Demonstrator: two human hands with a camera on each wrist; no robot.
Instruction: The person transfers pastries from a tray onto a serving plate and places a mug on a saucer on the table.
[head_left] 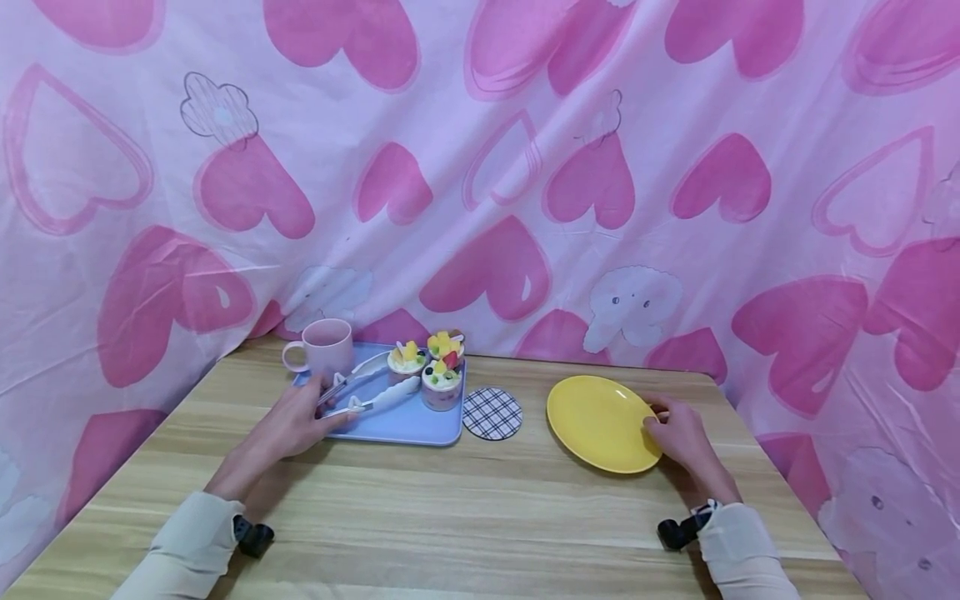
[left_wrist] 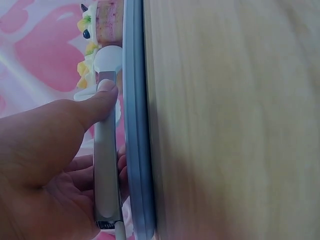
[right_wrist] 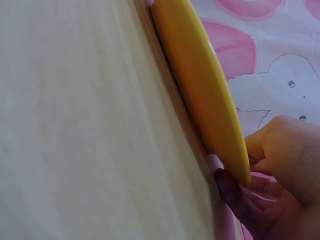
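My left hand [head_left: 298, 418] holds silver tongs [head_left: 348, 406] with white tips by their handles, over the left part of a blue tray [head_left: 412, 425]. The tongs are spread, their tips pointing at dessert cups topped with fruit. In the left wrist view, the thumb presses the metal arm of the tongs [left_wrist: 105, 165], close beside the tray's edge [left_wrist: 137, 125]. One front dessert cup [head_left: 441, 387] lies near the lower tip. On the right, my right hand [head_left: 681, 429] pinches the rim of a yellow plate [head_left: 600, 421]; its fingertips are at the rim in the right wrist view.
A pink mug [head_left: 327, 346] stands at the tray's back left corner. Two more dessert cups, one at the left [head_left: 407, 360] and one behind [head_left: 446, 344], stand on the tray. A round checked coaster [head_left: 492, 414] lies between tray and plate. A heart-patterned curtain [head_left: 487, 167] hangs behind the wooden table [head_left: 465, 525].
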